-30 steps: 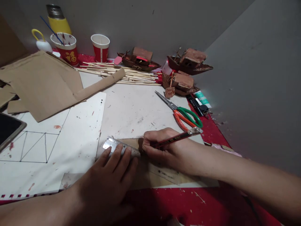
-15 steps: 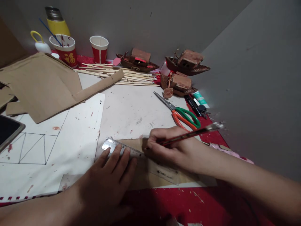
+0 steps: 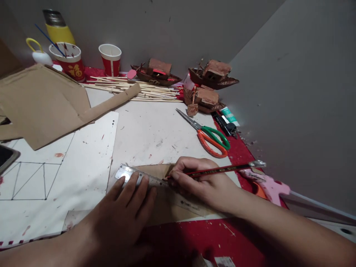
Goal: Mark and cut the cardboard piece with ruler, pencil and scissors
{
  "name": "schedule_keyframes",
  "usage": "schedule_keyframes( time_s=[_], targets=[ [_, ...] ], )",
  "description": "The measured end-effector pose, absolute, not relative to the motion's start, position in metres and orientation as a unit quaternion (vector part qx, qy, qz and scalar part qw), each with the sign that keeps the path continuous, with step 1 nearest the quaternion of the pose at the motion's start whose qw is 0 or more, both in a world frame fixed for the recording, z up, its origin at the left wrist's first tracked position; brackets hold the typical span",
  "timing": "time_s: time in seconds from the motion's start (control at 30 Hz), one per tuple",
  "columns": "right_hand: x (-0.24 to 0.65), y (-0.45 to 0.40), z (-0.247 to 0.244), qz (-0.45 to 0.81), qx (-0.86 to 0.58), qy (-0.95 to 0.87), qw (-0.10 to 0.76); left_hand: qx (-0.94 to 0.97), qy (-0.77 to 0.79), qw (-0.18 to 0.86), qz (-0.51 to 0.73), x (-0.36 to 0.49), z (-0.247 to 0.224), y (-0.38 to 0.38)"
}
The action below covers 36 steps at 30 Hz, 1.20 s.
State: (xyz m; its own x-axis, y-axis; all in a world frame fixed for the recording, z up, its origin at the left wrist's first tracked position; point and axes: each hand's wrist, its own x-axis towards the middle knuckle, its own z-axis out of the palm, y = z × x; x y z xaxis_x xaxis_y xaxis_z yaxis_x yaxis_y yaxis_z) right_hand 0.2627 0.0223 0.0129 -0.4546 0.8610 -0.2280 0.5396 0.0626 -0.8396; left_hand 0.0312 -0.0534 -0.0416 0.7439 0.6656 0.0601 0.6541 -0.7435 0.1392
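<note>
- Low on the red-covered counter (image 3: 205,233), just in front of the person, a flat piece of brown cardboard (image 3: 164,213) lies on a pale board (image 3: 141,129), which presumably gives the work a firm, flat backing.
- Across that cardboard slants a clear plastic ruler (image 3: 124,173), its far-right end running out beneath the right hand (image 3: 200,181).
- And look at the left hand (image 3: 125,205): fingers spread fairly wide and laid down on the ruler, gripping nothing, likely pressing so the straight edge can't slide.
- Over on the right, fingers pinch a dark red-and-black pencil (image 3: 214,171) close to its point, most likely for fine control; its silvery end leans up and out to the right.
- The pencil's point meets the ruler's upper edge, though whether it touches cardboard I can't tell.
- Beyond the hands rest green-and-orange-handled metal scissors (image 3: 199,127), well within reach, blades angled away.
- Three brown model boats (image 3: 160,70) and a bundle of thin pale wooden sticks (image 3: 155,89) line the back, perhaps leaving the front for the hands.
</note>
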Motion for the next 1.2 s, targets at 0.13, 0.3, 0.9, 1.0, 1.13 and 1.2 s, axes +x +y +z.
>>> schedule_keyframes(
  time_s=[0.13, 0.3, 0.9, 1.0, 1.13, 1.2],
  targets=[
    [0.266, 0.02, 0.011, 0.504, -0.509, -0.67, 0.196, 0.931, 0.358, 0.051, 0.045, 0.031, -0.044, -0.056],
    [0.27, 0.015, 0.01, 0.541, -0.529, -0.613, 0.228, 0.925, 0.37, 0.022, 0.078, 0.031, -0.046, -0.061],
    [0.268, 0.006, 0.003, 0.519, -0.525, -0.635, 0.226, 0.922, 0.363, -0.021, 0.134, 0.032, -0.046, -0.064],
    [0.269, 0.005, 0.001, 0.494, -0.522, -0.657, 0.229, 0.921, 0.358, -0.036, 0.149, 0.033, -0.045, -0.062],
    [0.272, 0.0, -0.003, 0.526, -0.521, -0.621, 0.257, 0.926, 0.345, -0.051, 0.149, 0.033, -0.042, -0.063],
    [0.275, -0.004, -0.004, 0.533, -0.519, -0.604, 0.286, 0.929, 0.334, -0.056, 0.151, 0.032, -0.041, -0.066]
  ],
)
